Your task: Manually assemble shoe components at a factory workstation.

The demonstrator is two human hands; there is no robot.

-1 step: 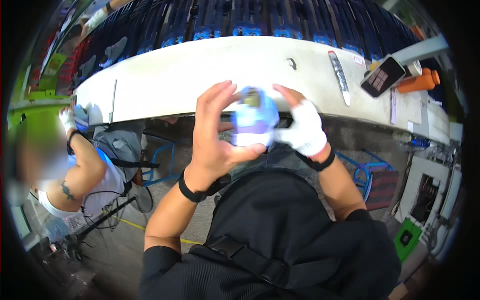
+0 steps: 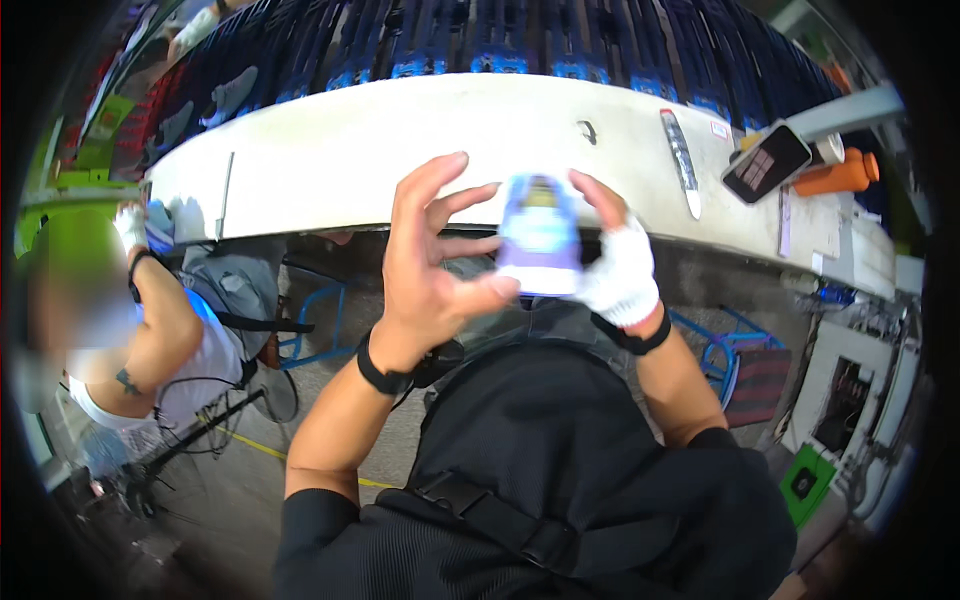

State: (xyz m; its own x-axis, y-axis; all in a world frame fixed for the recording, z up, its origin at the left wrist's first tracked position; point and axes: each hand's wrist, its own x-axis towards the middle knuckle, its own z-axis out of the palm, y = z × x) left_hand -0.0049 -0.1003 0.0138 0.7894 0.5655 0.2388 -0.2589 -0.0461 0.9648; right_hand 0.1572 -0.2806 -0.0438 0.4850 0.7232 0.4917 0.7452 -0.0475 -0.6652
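Note:
In front of my body, above the near edge of the white table, a blue and purple shoe with a white sole edge is held in the air. Motion blurs it. My right hand, in a white glove that leaves fingertips bare, grips the shoe's right side; some of its fingers are hidden behind the shoe. At the shoe's left side is my bare left hand, its fingers spread and curved. The left thumb tip is close to the shoe's lower edge; whether it touches I cannot tell.
On the table lie a small dark curved piece, a silver-and-red pen-like tool and a phone beside an orange bottle. Behind runs a dark roller conveyor. A seated person works at left; a blue-framed stool stands right.
The shoe has shifted to the right with my right hand, and its tilt has changed a little. My left hand's fingers have come away from it and spread.

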